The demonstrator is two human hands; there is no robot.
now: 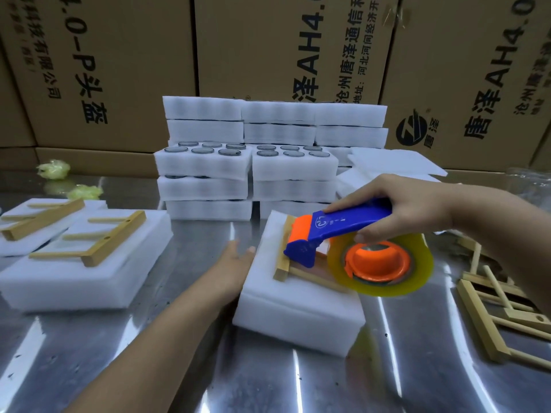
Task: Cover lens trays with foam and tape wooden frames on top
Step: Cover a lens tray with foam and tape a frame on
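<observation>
One tape dispenser (pixel 337 231), carrying one roll of clear tape (pixel 422 254). Three foam-covered packs (pixel 74 281) (pixel 18 248) (pixel 298 311) on the desk (pixel 208 368), each topped by one wooden frame (pixel 116 238) (pixel 41 219) (pixel 281 269). More loose frames (pixel 483 317) lie heaped at the right, their number unclear. Two open lens trays (pixel 202 166) (pixel 295 169) show six lenses (pixel 202 150) apiece. Two crumpled yellow-green wads (pixel 53 169) (pixel 85 192). At least three cardboard cartons (pixel 104 70) (pixel 283 40) (pixel 462 84) behind.

Bright overhead light; white glare streaks the near metal table (pixel 119 368); shadows soft; far cardboard boxes (pixel 119 55) bow toward the edges; everything slightly blurred.
</observation>
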